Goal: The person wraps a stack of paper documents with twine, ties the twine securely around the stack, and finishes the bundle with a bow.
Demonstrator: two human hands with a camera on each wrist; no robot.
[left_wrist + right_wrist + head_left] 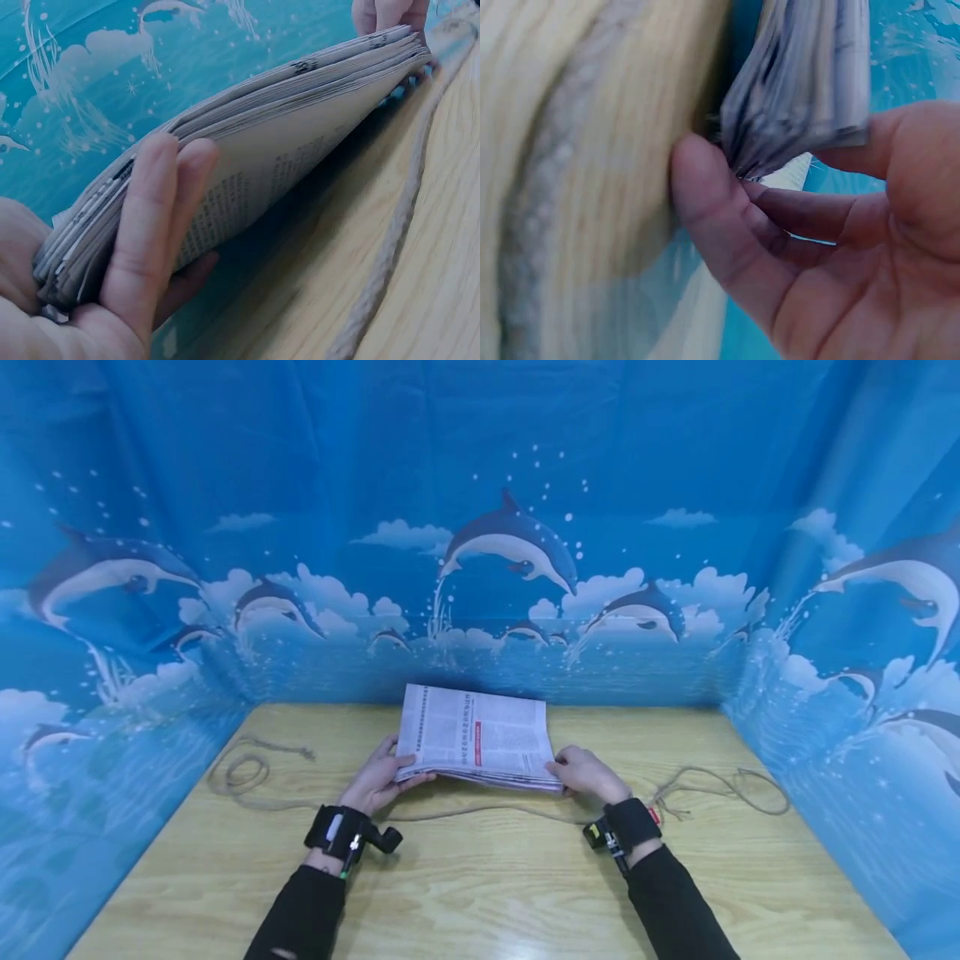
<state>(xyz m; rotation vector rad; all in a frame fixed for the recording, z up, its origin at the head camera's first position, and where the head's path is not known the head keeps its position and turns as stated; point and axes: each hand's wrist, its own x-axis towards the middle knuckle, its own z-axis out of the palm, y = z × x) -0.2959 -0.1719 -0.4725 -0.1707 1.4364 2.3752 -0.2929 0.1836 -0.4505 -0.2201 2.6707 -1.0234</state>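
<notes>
A thick stack of folded newspapers (pixel 480 735) is held up between both hands near the back of the table. At its left end the left hand (pixel 378 781) grips the corner, thumb on top and fingers beneath. The right hand (pixel 588 772) grips the right corner, its thumb on the upper face. In the left wrist view the stack's layered edge (pixel 300 75) faces me, its underside tilted above the wood. The right wrist view shows the fingers (pixel 720 202) bent under the bundled sheets (pixel 802 82). A thin rope (pixel 480 810) runs across the table in front of the stack.
The rope's left end (pixel 247 768) lies in a loose coil, and its right end (pixel 765 793) loops near the table's right edge. The wooden table (pixel 487 885) is bordered on the back and sides by a blue dolphin-print curtain (pixel 480 443). Each wrist wears a black strap with a camera.
</notes>
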